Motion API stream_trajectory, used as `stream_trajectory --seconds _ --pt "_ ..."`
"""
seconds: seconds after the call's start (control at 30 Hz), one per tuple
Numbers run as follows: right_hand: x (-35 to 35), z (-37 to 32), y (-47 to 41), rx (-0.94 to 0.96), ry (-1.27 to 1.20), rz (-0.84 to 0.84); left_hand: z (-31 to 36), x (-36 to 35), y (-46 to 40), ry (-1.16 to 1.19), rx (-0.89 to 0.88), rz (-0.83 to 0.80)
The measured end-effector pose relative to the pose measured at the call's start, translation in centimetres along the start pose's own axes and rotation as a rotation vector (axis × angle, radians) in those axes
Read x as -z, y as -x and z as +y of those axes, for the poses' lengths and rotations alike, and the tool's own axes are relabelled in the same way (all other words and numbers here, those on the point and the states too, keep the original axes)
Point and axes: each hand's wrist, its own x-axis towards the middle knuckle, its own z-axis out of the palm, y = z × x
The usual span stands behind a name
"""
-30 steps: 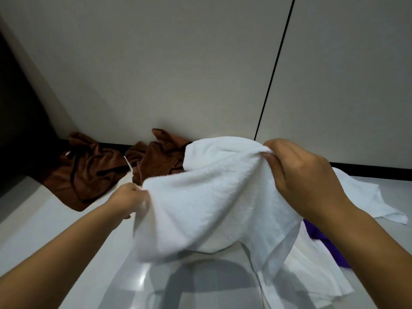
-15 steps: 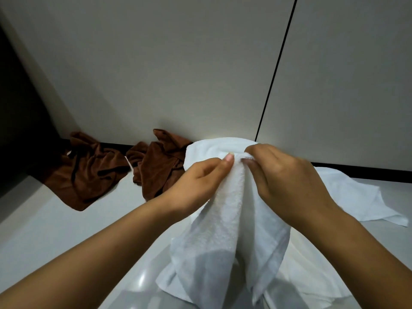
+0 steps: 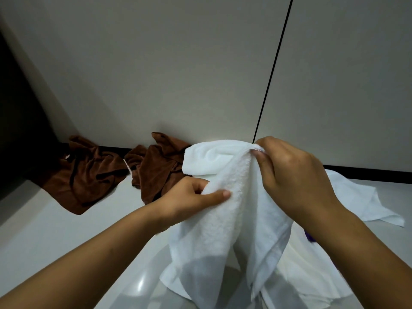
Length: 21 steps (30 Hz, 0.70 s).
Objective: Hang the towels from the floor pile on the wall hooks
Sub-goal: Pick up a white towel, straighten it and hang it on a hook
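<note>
A white towel (image 3: pixel 225 221) hangs bunched between both hands above the floor. My right hand (image 3: pixel 292 175) pinches its top edge near the wall seam. Lower down, my left hand (image 3: pixel 196 197) grips a fold on the towel's left side, thumb on the front. Two brown towels lie crumpled on the floor against the wall, one at the left (image 3: pixel 87 175) and one nearer the middle (image 3: pixel 156 166). Another white towel (image 3: pixel 356 201) lies spread on the floor to the right, and a sliver of purple cloth (image 3: pixel 310 237) shows beneath my right forearm. No wall hooks are in view.
A pale wall (image 3: pixel 178 74) with a vertical black seam (image 3: pixel 274 70) fills the upper view, with a dark skirting strip at its base. A dark opening (image 3: pixel 17 130) lies at the far left. The floor (image 3: pixel 55 230) is glossy and light grey.
My left hand moved from the towel's far left edge in to meet the right hand, then slid down to grip a lower fold. The spread towel has gathered into a hanging bunch.
</note>
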Motion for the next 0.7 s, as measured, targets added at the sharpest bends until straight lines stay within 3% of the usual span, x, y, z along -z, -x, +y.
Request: stream_trajectory --seconds 0.13,0.3,0.47,0.7 --pt "0.6 0.7 -0.1 -0.066 -0.014 0.015 -0.6 0.8 -0.3 -0.06 -0.074 0.173" --pt "0.8 0.9 -0.1 -0.044 -0.005 0.036 -1.1 1.8 -0.8 -0.346 -0.313 0.555" --pt "0.5 1.1 0.6 0.001 0.024 0.008 -1.8 2.9 -0.3 -0.662 -0.53 0.656" --pt "-1.4 0.4 2.1 -0.223 0.031 -0.451 -2.1 3.1 -0.3 -1.012 -0.694 0.686"
